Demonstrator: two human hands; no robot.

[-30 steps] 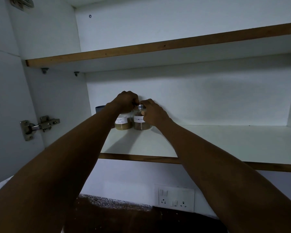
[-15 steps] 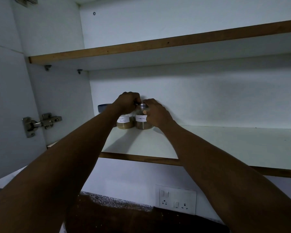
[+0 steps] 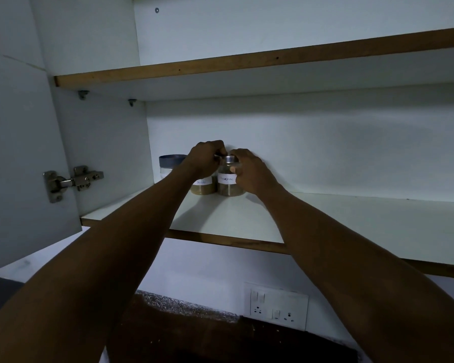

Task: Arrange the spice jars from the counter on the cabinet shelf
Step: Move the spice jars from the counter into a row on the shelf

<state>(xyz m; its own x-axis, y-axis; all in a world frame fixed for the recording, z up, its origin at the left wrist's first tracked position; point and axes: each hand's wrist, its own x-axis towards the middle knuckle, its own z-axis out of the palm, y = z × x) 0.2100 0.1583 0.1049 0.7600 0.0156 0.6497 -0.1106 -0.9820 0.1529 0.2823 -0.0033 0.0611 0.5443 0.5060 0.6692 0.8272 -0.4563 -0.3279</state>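
Two glass spice jars stand side by side at the back left of the lower cabinet shelf (image 3: 325, 221). The left jar (image 3: 202, 187) holds tan powder and has a white label; my left hand (image 3: 205, 158) curls over its top. The right jar (image 3: 228, 183) has a silver lid, a white label and darker contents. My right hand (image 3: 249, 171) wraps around its right side, thumb on the front. A third jar with a dark blue lid (image 3: 169, 166) stands further left, against the cabinet wall, partly hidden by my left arm.
An upper shelf (image 3: 247, 64) runs above. The open cabinet door (image 3: 16, 153) with a metal hinge (image 3: 71, 179) stands at left. Below are a wall socket plate (image 3: 275, 305) and a dark speckled counter (image 3: 194, 323).
Both hands stay on the two jars. The view has shifted slightly, bringing the blue-lidded jar more into sight. The jars have not visibly moved.
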